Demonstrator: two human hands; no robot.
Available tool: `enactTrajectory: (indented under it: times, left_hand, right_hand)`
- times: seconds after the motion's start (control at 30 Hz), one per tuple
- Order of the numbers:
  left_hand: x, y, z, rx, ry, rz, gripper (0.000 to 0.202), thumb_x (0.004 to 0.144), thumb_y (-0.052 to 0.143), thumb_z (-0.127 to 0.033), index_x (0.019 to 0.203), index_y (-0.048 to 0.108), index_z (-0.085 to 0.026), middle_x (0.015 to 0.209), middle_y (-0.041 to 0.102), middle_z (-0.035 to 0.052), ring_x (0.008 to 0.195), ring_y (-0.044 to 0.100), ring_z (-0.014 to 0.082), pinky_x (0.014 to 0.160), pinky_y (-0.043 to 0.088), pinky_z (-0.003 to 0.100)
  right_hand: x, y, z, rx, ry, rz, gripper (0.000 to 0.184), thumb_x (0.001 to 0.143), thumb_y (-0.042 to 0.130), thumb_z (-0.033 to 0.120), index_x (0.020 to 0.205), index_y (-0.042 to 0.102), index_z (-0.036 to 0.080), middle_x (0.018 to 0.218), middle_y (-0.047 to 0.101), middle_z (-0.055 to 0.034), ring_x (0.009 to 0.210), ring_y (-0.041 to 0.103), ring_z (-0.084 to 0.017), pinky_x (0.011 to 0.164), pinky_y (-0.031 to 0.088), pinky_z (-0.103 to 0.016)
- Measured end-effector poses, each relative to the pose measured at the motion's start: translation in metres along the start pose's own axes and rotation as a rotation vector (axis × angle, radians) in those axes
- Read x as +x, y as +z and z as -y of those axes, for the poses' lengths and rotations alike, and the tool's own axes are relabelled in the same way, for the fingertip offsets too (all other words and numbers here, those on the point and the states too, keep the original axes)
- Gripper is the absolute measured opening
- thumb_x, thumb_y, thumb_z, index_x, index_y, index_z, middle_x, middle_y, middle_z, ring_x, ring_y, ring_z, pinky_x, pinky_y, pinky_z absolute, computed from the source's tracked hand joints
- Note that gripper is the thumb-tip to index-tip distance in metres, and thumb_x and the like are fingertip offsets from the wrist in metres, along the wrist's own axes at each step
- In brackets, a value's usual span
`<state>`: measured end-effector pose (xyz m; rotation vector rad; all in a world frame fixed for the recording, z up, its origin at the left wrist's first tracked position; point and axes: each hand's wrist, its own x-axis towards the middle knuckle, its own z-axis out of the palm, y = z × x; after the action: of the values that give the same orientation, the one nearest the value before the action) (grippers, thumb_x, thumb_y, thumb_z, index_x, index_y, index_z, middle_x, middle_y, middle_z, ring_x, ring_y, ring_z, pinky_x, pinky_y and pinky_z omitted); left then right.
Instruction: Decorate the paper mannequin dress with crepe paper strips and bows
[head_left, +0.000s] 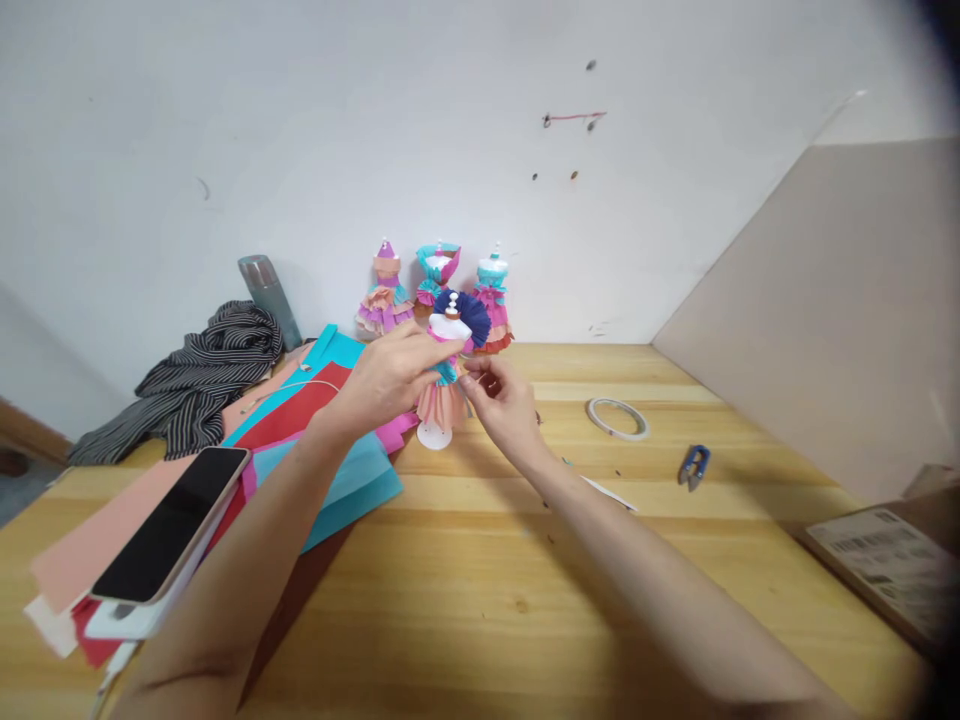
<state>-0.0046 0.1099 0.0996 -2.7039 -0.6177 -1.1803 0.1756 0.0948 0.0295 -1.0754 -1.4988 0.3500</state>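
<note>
A small white mannequin doll in a paper dress (448,372) stands on a round white base on the wooden table (525,580). It wears a dark blue pleated ruffle at the shoulder and a salmon pleated skirt. My left hand (390,375) is closed around the doll's upper body from the left. My right hand (504,400) pinches at the dress's waist from the right; what its fingertips hold is too small to tell. Three finished paper-dress dolls (439,290) stand in a row behind, against the wall.
Sheets of coloured paper (330,440) lie at left with a phone (172,525) on top. A striped cloth (202,385) and a grey bottle (268,298) sit at back left. A tape roll (616,418), small blue snips (694,466) and a cardboard box (892,560) are at right.
</note>
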Motion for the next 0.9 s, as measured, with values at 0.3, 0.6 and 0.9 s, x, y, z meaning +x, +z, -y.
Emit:
enactTrajectory:
  times: [0.3, 0.6, 0.9]
  left_hand:
    - [-0.017, 0.003, 0.029, -0.539, -0.724, -0.119, 0.047, 0.067, 0.074, -0.033, 0.108, 0.067, -0.013, 0.108, 0.069, 0.0124, 0.095, 0.063, 0.0227, 0.08, 0.051, 0.034]
    - [-0.016, 0.027, 0.038, -1.036, -0.688, 0.097, 0.048, 0.064, 0.076, -0.028, 0.11, 0.067, -0.017, 0.113, 0.068, 0.0089, 0.107, 0.061, 0.0271, 0.097, 0.043, 0.041]
    - [-0.017, 0.036, 0.043, -1.079, -0.733, 0.06, 0.041, 0.062, 0.079, -0.029, 0.099, 0.071, -0.014, 0.098, 0.071, 0.0085, 0.089, 0.065, 0.023, 0.086, 0.047, 0.037]
  right_hand:
    - [0.003, 0.002, -0.001, -0.001, -0.003, -0.014, 0.017, 0.079, 0.058, 0.031, 0.089, 0.062, 0.018, 0.089, 0.067, -0.0062, 0.074, 0.06, -0.017, 0.065, 0.047, -0.03]
    - [0.007, 0.008, 0.0, 0.164, 0.118, 0.043, 0.022, 0.079, 0.053, 0.033, 0.092, 0.064, 0.018, 0.094, 0.071, -0.0078, 0.082, 0.065, -0.02, 0.079, 0.05, -0.036]
    - [0.01, 0.009, -0.002, 0.163, 0.095, 0.053, 0.019, 0.077, 0.056, 0.033, 0.086, 0.065, 0.018, 0.093, 0.07, -0.0075, 0.088, 0.064, -0.021, 0.08, 0.05, -0.036]
